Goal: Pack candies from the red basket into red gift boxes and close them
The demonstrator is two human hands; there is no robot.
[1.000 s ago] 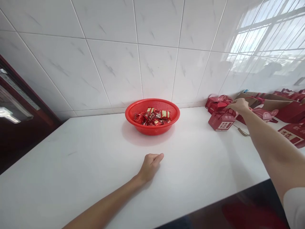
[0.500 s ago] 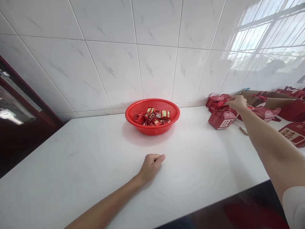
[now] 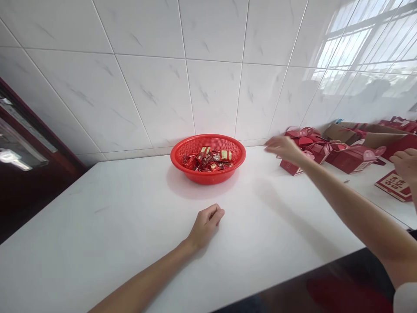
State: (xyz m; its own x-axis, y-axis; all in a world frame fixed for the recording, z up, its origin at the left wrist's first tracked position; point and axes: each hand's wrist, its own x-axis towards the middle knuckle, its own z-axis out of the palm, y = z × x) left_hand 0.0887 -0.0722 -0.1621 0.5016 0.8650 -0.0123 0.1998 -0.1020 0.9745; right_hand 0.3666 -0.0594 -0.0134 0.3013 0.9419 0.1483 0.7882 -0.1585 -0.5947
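My left hand [image 3: 206, 224] rests closed on the white tabletop [image 3: 137, 208], in front of a red mesh basket [image 3: 211, 177]. Its fingers are curled and nothing shows in them. Red wrapped candies [image 3: 206, 161], some with gold labels, lie inside the basket. My right hand [image 3: 284, 147] is raised over the table to the right of the basket, slightly blurred, fingers apart and holding nothing. Beside it stand several small red gift boxes [image 3: 291, 167], partly hidden behind the hand and forearm.
At the far right edge another person's hand [image 3: 405, 164] is above a red box with gold characters [image 3: 395, 184]. An open cardboard carton [image 3: 374, 138] stands along the white tiled wall [image 3: 211, 95]. A dark red door frame is at the left.
My right hand has let go of the red box's handle and moved left toward the basket, fingers now spread. The other person's hand has come into view at the right. My left hand is nearly unmoved.
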